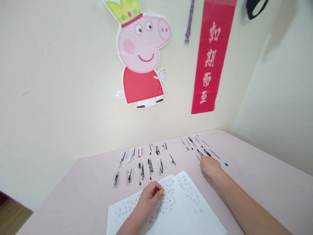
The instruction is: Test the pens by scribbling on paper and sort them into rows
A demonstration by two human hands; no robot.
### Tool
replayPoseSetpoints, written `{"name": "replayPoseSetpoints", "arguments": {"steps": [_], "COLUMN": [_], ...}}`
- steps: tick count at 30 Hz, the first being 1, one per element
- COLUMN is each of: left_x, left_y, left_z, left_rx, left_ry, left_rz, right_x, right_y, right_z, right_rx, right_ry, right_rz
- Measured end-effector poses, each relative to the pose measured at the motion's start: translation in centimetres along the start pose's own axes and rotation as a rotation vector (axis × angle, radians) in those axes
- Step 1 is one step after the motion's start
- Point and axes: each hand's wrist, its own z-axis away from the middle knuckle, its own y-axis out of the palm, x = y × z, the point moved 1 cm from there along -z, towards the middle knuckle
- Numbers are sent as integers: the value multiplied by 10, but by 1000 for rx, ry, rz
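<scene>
My left hand [149, 195] rests on an open notebook [186, 209] with handwritten lines, its fingers curled in and nothing visible in them. My right hand [210, 165] reaches forward to a group of pens and pen parts [202, 148] lying at the far right of the pink table [256, 176]. Its fingertips touch or pinch a dark pen piece, but the fingers are turned away and the grip is hidden. Rows of disassembled pens [141, 163] lie ahead of the notebook.
The table stands in a corner between two cream walls. A cartoon pig cutout [141, 55] and a red banner with characters [211, 58] hang on the far wall. Wooden floor [9, 218] shows at the lower left.
</scene>
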Motion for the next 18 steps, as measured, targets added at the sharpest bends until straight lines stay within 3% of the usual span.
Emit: {"name": "replayPoseSetpoints", "arguments": {"steps": [18], "left_x": [-3], "left_y": [0], "left_z": [1], "left_rx": [15], "left_ry": [4], "left_rz": [-8], "right_x": [-1], "right_y": [-3], "right_z": [2], "right_rx": [-1], "right_ry": [9], "right_rz": [29]}}
